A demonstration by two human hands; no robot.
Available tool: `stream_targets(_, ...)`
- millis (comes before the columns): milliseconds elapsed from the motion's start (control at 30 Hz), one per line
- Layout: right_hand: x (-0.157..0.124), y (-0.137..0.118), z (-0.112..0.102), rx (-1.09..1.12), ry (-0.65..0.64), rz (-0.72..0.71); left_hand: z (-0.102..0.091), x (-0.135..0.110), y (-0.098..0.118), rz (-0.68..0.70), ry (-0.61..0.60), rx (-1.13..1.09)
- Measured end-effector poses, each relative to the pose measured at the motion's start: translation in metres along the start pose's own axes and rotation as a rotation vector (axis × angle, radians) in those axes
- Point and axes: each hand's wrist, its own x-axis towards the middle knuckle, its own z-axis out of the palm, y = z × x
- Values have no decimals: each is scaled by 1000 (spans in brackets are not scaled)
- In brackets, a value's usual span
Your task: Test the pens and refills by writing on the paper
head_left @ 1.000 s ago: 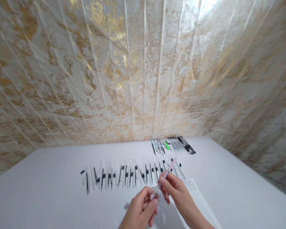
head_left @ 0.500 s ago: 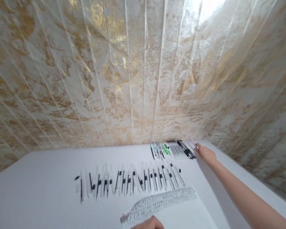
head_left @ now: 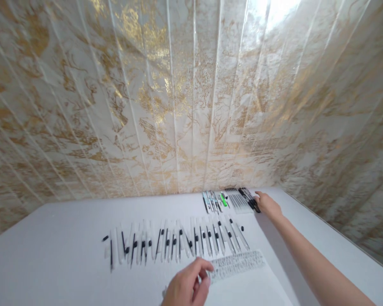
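My left hand [head_left: 190, 284] is over the left part of a sheet of paper [head_left: 242, 284] with rows of dark handwriting along its top. Its fingers are loosely bent, thumb and forefinger apart, and I see nothing in them. At the far right, my right hand [head_left: 268, 206] is beside a group of black pens [head_left: 250, 200], forefinger stretched out and no pen visible in its grasp. Left of that group lie slim grey refills [head_left: 238, 202] in a row, a bright green pen [head_left: 223, 199] and pale blue-white pens [head_left: 210, 201].
Across the middle of the white table [head_left: 67, 238] runs a long row of clear pen barrels [head_left: 162, 242] with dark refills and black caps. A loose black cap [head_left: 105, 238] lies at its left end. A gold-patterned curtain [head_left: 162, 106] stands behind the table.
The pale purple pen that my right hand held upright at the back has left its fingers, and that hand has shifted slightly left. My left hand has risen into view over the paper.
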Motion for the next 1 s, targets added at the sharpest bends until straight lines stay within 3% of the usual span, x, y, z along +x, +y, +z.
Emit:
stream_targets(100, -39, -41, 10, 73, -18, -110, -25, 29, 13, 87, 98, 149)
stream_targets(233, -123, -90, 30, 159, -185, -234, -40, 97, 14, 76, 168, 328)
stream_targets(300, -158, -100, 38, 202, -307, -321, -39, 133, 9, 55, 164, 391)
stream_targets(367, -180, -98, 46, 234, -333, -362, -35, 162, 4, 34, 130, 448)
stream_targets(467, -187, -84, 56, 269, -298, -348, -28, 193, 0, 13, 89, 515)
stream_targets(600, -180, -67, 64, 254, -311, -333, -23, 210, -1, -3, 48, 586)
stream_targets(800, -179, -68, 61, 238, -365, -322, -23, 217, -5, 8, 23, 660)
stream_targets(1000, -179, -72, 58, 230, -352, -323, -37, 214, -14, 2, 25, 707)
